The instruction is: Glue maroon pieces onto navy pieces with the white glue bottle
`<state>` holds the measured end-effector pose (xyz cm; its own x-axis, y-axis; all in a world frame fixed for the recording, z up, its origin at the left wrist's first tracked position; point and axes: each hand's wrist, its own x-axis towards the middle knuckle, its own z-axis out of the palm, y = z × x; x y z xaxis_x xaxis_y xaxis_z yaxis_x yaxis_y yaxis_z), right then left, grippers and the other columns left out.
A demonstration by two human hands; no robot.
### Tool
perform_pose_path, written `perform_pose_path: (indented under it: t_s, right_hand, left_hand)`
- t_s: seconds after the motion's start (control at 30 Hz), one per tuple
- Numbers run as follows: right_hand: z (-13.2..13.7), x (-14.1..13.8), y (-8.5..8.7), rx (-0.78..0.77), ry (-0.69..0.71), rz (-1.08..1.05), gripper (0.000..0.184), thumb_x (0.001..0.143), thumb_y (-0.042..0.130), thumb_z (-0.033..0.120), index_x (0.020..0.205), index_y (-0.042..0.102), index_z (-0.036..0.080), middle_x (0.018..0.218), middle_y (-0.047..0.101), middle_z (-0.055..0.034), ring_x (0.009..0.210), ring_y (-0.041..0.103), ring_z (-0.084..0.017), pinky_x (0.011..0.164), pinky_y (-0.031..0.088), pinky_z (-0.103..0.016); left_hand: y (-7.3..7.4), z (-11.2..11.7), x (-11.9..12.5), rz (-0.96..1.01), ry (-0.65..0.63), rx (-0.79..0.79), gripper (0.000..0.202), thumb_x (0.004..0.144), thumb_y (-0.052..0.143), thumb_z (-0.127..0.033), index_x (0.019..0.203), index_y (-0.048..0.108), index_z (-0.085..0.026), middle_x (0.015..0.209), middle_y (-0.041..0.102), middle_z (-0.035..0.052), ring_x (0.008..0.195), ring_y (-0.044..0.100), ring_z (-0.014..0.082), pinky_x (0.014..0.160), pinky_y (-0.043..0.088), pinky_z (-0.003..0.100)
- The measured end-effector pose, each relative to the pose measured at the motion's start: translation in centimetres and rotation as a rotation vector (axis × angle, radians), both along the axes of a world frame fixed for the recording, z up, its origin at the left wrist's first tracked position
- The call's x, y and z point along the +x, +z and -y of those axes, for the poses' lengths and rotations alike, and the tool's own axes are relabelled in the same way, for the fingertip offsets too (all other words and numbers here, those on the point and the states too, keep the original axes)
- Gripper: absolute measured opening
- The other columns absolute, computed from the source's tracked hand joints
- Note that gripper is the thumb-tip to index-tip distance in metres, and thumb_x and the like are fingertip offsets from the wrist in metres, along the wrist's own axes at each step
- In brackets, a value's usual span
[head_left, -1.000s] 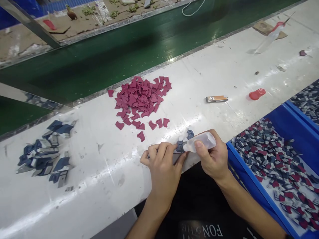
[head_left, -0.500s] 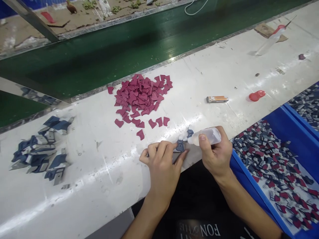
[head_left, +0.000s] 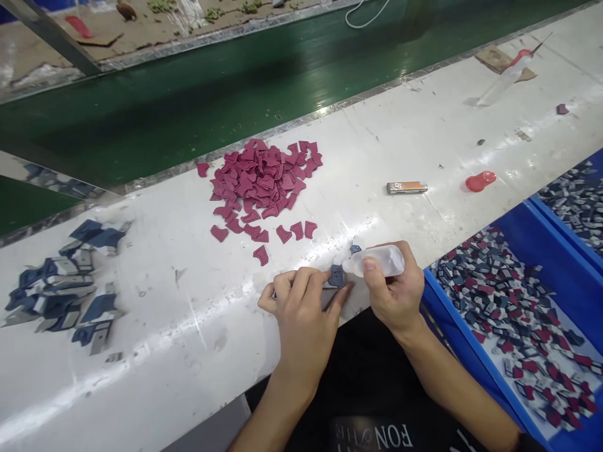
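Note:
My left hand [head_left: 301, 307] rests at the near edge of the white table [head_left: 188, 314], its fingers pressed down on a small dark blue piece [head_left: 336, 276]. My right hand [head_left: 393, 289] is closed round a small clear squeeze bottle [head_left: 374, 260], whose tip points left at that blue piece. Another small blue piece [head_left: 355, 249] lies just behind the bottle's tip. A heap of maroon pieces [head_left: 261, 182] lies further back on the table, with a few loose ones in front of it.
A pile of blue and grey pieces [head_left: 61, 289] lies at the left. An orange lighter [head_left: 406, 187], a red cap [head_left: 480, 181] and a second clear bottle [head_left: 504, 78] lie to the right. Blue bins [head_left: 513, 245] of mixed pieces stand at the right. A green conveyor belt [head_left: 211, 94] runs behind.
The bottle's tip has come back down towards the blue piece after lifting slightly. The left hand has stayed on the piece.

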<state>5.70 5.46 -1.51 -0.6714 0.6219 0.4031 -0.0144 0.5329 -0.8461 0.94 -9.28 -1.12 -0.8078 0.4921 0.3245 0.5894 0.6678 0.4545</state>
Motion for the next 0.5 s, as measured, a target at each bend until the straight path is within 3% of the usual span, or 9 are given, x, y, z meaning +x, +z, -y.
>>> perform_pose_path:
  t_s: [0.27,0.4,0.5]
  right_hand:
    - [0.0,0.4,-0.6,-0.077,0.023,-0.023,0.017,0.097,0.073,0.039,0.092,0.067,0.024,0.077,0.07,-0.0014,0.063,0.066,-0.019,0.048,0.049,-0.027]
    - [-0.3,0.2,-1.7,-0.304,-0.126,-0.252,0.023,0.098,0.071,0.044,0.093,0.068,0.022,0.072,0.064,0.0004,0.055,0.058,-0.016,0.046,0.044,-0.027]
    - [-0.6,0.0,-2.1,-0.466,-0.18,-0.33,0.027,0.098,0.072,0.046,0.09,0.068,0.021,0.061,0.054,0.005,0.046,0.045,-0.012,0.042,0.035,-0.025]
  left_hand:
    - [0.0,-0.5,0.2,-0.009,0.044,0.0,0.017,0.097,0.078,-0.036,0.101,0.067,-0.024,0.094,0.075,-0.0001,0.103,0.057,0.0264,0.096,0.029,0.047]
    - [-0.1,-1.3,0.0,-0.014,0.071,-0.009,0.024,0.094,0.082,-0.041,0.099,0.066,-0.024,0.091,0.074,-0.001,0.1,0.056,0.0261,0.095,0.028,0.047]
    - [0.2,-1.0,0.0,0.003,0.079,-0.058,0.029,0.092,0.083,-0.042,0.111,0.068,-0.026,0.104,0.075,0.0023,0.107,0.056,0.0292,0.097,0.028,0.049]
